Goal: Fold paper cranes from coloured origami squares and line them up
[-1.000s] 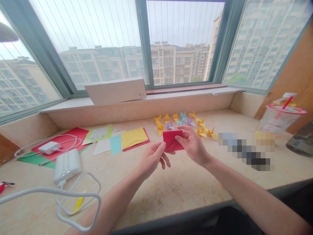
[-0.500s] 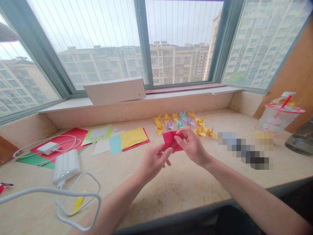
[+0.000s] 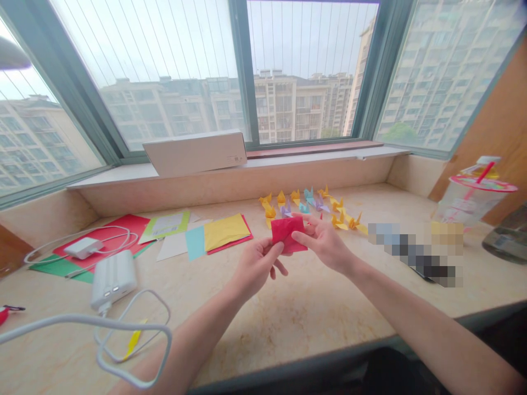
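A folded piece of red paper (image 3: 288, 233) with crease lines is held up above the stone counter, between both hands. My left hand (image 3: 263, 260) pinches its lower left edge, thumb on the front face. From the right, my right hand (image 3: 325, 238) grips the opposite edge with thumb in front and fingers behind. Just beyond the paper stand several small folded paper cranes (image 3: 337, 220) in yellow, blue and purple; the red paper and right hand partly cover some of them.
Left of the hands lies a stack of yellow and red paper (image 3: 226, 233), near a light blue sheet (image 3: 195, 243). A white power bank (image 3: 113, 280) with a looping cable sits at the left. On the right stands a clear cup (image 3: 465, 206) with a red straw. A white box (image 3: 195, 155) rests by the window.
The red paper has turned to face me more squarely and shifted slightly left. My right hand's fingers have moved from its top to its right edge.
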`<action>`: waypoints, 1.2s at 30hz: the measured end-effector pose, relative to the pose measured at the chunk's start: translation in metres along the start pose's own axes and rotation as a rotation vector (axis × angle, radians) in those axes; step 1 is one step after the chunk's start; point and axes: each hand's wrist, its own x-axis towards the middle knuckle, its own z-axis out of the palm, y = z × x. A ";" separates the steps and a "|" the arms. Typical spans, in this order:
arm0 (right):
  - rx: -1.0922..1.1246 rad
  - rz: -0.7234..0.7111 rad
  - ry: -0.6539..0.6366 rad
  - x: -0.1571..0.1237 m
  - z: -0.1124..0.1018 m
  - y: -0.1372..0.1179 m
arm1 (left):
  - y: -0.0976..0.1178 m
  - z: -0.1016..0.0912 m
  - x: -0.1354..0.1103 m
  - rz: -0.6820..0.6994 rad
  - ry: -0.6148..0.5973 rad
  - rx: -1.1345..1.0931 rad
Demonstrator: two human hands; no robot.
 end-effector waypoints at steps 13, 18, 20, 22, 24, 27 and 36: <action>-0.215 -0.028 -0.014 0.002 -0.006 0.010 | -0.006 -0.002 0.000 0.037 0.055 0.186; -0.289 -0.091 0.038 0.000 -0.003 0.011 | -0.005 -0.001 0.001 0.012 0.014 0.174; -0.245 -0.098 0.028 -0.001 -0.002 0.012 | -0.005 -0.002 0.001 0.009 0.007 0.138; -0.209 -0.106 -0.007 -0.001 -0.003 0.013 | -0.005 -0.002 0.001 0.006 0.002 0.107; -0.208 -0.131 -0.050 -0.001 -0.005 0.013 | -0.004 -0.002 0.001 0.000 0.001 0.089; -0.234 -0.160 -0.109 0.000 -0.008 0.010 | -0.003 -0.002 0.001 0.001 0.006 0.050; -0.097 -0.098 -0.078 0.000 -0.008 -0.004 | 0.006 -0.001 -0.006 0.100 -0.039 -0.050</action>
